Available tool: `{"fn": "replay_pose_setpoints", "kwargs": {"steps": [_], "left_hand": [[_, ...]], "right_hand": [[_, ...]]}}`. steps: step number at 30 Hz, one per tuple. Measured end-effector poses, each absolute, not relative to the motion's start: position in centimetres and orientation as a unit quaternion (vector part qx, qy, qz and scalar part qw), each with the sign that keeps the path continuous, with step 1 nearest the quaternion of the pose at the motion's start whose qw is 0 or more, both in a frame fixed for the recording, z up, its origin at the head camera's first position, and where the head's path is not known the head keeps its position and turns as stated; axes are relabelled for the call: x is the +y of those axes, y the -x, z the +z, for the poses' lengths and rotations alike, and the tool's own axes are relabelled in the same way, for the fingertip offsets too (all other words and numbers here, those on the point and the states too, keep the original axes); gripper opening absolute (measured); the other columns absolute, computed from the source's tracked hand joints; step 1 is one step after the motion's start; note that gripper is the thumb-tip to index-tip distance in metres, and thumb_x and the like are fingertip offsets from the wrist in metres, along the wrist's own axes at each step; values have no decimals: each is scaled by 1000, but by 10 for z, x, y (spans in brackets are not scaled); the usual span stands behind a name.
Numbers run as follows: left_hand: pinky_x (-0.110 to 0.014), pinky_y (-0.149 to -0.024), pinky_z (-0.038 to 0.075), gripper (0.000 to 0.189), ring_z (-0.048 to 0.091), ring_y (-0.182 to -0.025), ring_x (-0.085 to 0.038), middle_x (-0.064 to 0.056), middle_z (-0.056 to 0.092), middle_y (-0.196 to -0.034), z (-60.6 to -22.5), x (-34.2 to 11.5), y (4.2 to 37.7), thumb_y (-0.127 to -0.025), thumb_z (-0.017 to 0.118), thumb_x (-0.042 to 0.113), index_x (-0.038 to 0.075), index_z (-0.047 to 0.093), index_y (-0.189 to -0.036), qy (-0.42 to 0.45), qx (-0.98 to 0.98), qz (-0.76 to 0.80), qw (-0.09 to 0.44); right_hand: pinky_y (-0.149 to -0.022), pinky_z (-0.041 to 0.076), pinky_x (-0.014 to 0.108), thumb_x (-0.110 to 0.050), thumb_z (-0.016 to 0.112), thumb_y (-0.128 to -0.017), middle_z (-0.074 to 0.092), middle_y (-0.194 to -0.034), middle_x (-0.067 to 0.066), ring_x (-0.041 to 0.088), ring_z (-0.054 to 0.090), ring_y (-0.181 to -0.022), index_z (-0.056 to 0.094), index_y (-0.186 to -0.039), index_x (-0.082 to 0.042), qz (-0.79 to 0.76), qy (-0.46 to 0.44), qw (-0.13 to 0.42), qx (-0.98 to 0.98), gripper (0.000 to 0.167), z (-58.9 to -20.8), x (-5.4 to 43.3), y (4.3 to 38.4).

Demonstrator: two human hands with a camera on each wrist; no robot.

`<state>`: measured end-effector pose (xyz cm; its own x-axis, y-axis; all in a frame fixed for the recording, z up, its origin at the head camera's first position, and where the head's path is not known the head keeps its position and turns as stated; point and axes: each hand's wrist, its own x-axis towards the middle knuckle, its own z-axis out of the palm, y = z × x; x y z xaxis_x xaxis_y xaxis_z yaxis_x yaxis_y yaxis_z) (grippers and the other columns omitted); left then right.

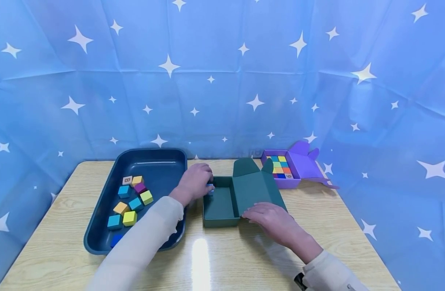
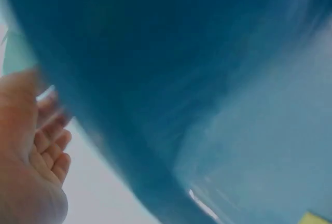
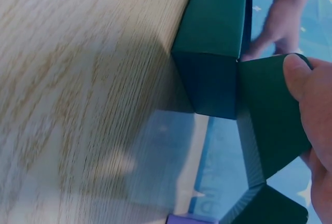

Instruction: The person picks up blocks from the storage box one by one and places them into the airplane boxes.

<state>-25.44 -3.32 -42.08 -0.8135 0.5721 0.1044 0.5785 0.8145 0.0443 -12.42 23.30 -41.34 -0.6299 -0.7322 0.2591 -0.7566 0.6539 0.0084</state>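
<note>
Pinching a small blue cube in the left hand, with the fingers clamped on it, at the left wall of the green box, towards the far corner. Cannot tell about any contact between that cube and the floor of the green box. Gripping the green lid, folded back to the right of the green box, in the right hand, clamped on the near edge with the thumb against one face and fingers behind. Seeing, to the left of the green box, a dark blue tray with a letter-B block, teal cubes, yellow cubes, orange cubes, a purple cube and a deep blue cube scattered loosely inside. Spotting, beyond the green box and to its right, a purple box with mixed blocks in rows and a purple lid folded out. Noting a wood-grain table beneath the green box and a star-printed blue backdrop behind it
</note>
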Motion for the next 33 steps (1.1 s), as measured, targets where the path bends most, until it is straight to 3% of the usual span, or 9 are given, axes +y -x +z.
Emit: {"fn": "replay_pose_setpoints", "kwargs": {"steps": [8, 17, 25, 33], "left_hand": [[-44, -105, 47, 33, 60, -117, -25, -6, 68, -120, -390, -109, 258, -87, 73, 35, 13, 71, -112, 271, -951, -114, 101], [-57, -103, 44, 37, 54, -122, -35, -15, 64, -126, -391, -201, 244, -87, 73, 32, 10, 69, -116, 193, -972, -128, 49], [-55, -95, 51, 36, 58, -113, -34, -13, 67, -120, -408, -221, 226, -84, 75, 35, 10, 72, -110, 201, -974, -107, -5], [-56, -97, 50, 35, 57, -113, -33, -12, 66, -119, -417, -222, 220, -78, 80, 36, 12, 75, -103, 199, -975, -98, -27]], "right_hand": [[-95, 56, 35, -13, 69, -89, 74, -109, -8, 10, 69, -103, 71, -113, -18, 50, -403, 107, -907, 25, -410, 232, 125], [-94, 56, 36, -11, 69, -88, 74, -109, -8, 10, 69, -103, 71, -113, -19, 56, -400, 109, -908, 25, -410, 235, 124], [-94, 56, 35, -12, 69, -88, 74, -108, -8, 10, 69, -103, 71, -112, -19, 55, -400, 108, -908, 25, -411, 235, 123], [-95, 56, 36, -12, 69, -88, 74, -108, -8, 10, 69, -103, 71, -112, -18, 64, -405, 108, -906, 25, -413, 234, 123]]}}
